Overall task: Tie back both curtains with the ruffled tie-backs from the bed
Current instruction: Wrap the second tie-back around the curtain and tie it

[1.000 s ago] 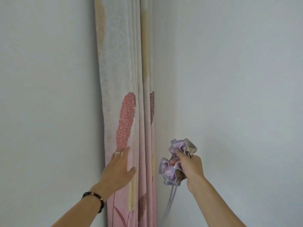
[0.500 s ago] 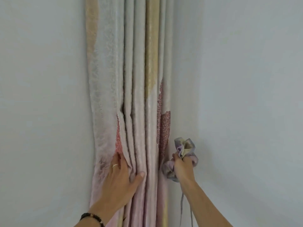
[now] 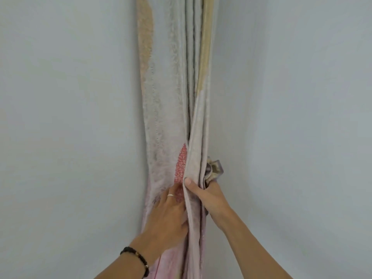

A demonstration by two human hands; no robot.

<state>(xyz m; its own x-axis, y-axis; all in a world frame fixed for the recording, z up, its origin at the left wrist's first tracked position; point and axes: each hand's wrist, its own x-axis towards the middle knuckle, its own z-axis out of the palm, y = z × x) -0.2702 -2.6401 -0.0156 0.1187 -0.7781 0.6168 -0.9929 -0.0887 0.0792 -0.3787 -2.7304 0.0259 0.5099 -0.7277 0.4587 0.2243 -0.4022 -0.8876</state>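
While the curtain point(image 3: 177, 109) hangs gathered at the frame's centre, the left hand point(image 3: 168, 214) presses flat and unclenched on its folds at lower centre. The right hand point(image 3: 209, 195) pinches the right-hand pleats, thumb in front, seemingly with the ruffled tie-back point(image 3: 214, 170) bunched behind them. If that pinch loosens, pleats could spill or the tie-back drop. Visible: one curtain, one tie-back, two hands, one bracelet point(image 3: 138, 258).
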